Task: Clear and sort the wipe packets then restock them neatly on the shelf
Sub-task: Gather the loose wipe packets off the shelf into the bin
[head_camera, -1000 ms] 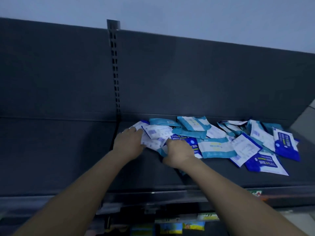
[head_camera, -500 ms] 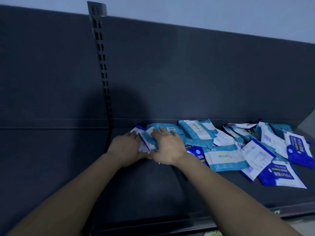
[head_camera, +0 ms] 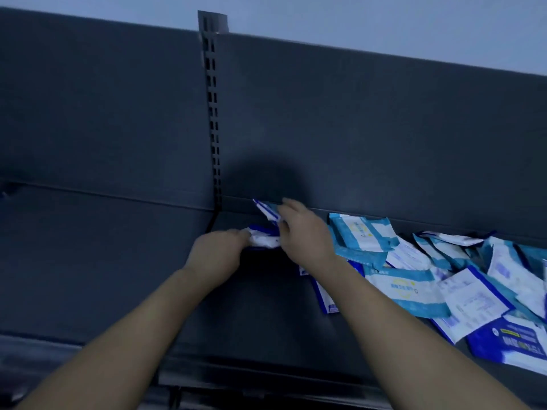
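A loose heap of wipe packets (head_camera: 420, 279), light blue ones and dark blue ones mixed, covers the right half of the dark shelf (head_camera: 266, 315). My left hand (head_camera: 217, 253) grips a small white and dark blue stack of packets (head_camera: 265, 239) near the shelf's left end. My right hand (head_camera: 305, 229) pinches a dark blue-edged packet (head_camera: 268, 210), lifted and tilted just above that stack. Both hands sit close together, left of the heap. The lower part of the stack is hidden by my fingers.
A slotted upright post (head_camera: 213, 113) runs down the dark back panel just left of my hands. The shelf's front lip (head_camera: 251, 371) crosses the lower frame. A neighbouring shelf bay (head_camera: 88, 261) lies to the left.
My hands have gathered packets from the heap's left edge into a small stack. My right hand has lifted one packet up off the shelf. The camera has tilted and shifted.
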`<state>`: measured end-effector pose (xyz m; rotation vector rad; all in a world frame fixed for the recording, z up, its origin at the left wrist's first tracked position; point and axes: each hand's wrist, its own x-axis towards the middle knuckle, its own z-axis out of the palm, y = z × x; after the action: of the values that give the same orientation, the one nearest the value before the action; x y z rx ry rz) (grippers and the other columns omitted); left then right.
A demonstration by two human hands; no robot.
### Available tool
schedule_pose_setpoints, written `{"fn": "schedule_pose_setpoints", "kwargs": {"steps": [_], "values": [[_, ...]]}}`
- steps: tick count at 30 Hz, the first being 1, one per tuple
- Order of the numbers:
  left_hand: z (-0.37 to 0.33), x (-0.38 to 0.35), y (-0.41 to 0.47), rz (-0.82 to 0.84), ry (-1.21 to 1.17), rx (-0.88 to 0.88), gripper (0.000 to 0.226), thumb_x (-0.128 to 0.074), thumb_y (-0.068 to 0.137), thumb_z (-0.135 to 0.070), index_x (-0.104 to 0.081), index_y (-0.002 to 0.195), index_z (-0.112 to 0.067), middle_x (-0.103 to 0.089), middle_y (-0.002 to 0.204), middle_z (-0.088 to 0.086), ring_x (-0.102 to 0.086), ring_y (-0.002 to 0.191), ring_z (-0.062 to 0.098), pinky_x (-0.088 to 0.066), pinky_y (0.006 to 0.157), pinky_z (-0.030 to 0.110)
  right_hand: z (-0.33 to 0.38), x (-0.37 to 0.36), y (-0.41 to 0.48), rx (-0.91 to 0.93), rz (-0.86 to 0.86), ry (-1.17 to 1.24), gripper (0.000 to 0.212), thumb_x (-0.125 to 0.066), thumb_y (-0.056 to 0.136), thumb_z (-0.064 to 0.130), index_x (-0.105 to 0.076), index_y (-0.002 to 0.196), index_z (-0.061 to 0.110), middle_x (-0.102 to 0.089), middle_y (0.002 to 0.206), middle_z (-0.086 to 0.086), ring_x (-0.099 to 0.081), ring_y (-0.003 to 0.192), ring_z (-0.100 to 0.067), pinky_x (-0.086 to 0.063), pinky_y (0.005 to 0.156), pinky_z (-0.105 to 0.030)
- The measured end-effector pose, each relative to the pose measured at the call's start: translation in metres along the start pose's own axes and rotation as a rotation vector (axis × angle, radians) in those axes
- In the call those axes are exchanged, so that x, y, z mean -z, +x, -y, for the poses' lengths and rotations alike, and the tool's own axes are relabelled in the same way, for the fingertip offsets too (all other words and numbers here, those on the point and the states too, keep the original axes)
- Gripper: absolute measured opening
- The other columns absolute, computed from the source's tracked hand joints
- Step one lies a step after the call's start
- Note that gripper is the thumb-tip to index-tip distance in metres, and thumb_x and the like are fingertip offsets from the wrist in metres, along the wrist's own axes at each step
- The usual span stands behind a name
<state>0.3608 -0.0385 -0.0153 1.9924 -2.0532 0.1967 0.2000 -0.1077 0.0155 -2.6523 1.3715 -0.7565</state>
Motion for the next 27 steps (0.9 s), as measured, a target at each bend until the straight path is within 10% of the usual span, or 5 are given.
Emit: {"fn": "schedule_pose_setpoints", "kwargs": {"steps": [11, 19, 27], "values": [[-0.004, 0.054, -0.100, -0.594, -0.883, 0.856, 0.028, -0.051, 0.094, -0.009, -0.066, 0.073, -0.021, -0.063, 0.070, -0.006, -0.053, 0.070, 0.010, -0.042, 0.062, 0.019, 0.075, 0.005, -0.052, -0.084, -0.400, 0.799, 0.023, -0.056, 0.093, 0.010, -0.067, 0.113, 0.012, -0.059, 0.098, 0.005, -0.047, 0.086, 0.003, -0.032, 0.074, 0.000], [0.006, 0.103, -0.200, -1.113, -1.252, 1.100, 0.024, -0.054, 0.095, -0.008, -0.069, 0.078, -0.018, -0.069, 0.075, 0.001, -0.062, 0.071, 0.019, -0.052, 0.072, 0.035, 0.184, -0.010, -0.098, 0.068, -0.134, 1.087, 0.022, -0.051, 0.090, 0.022, -0.065, 0.105, 0.015, -0.066, 0.096, 0.001, -0.061, 0.088, -0.015, -0.049, 0.078, -0.035], [0.046, 0.145, -0.337, -1.402, -1.126, 1.265, 0.017, -0.057, 0.093, -0.011, -0.069, 0.081, -0.015, -0.070, 0.085, 0.013, -0.064, 0.077, 0.027, -0.053, 0.076, 0.045, 0.325, -0.029, -0.160, 0.271, 0.034, 1.222, 0.023, -0.054, 0.088, 0.021, -0.066, 0.105, 0.013, -0.068, 0.097, 0.000, -0.062, 0.087, -0.016, -0.049, 0.078, -0.032]]}}
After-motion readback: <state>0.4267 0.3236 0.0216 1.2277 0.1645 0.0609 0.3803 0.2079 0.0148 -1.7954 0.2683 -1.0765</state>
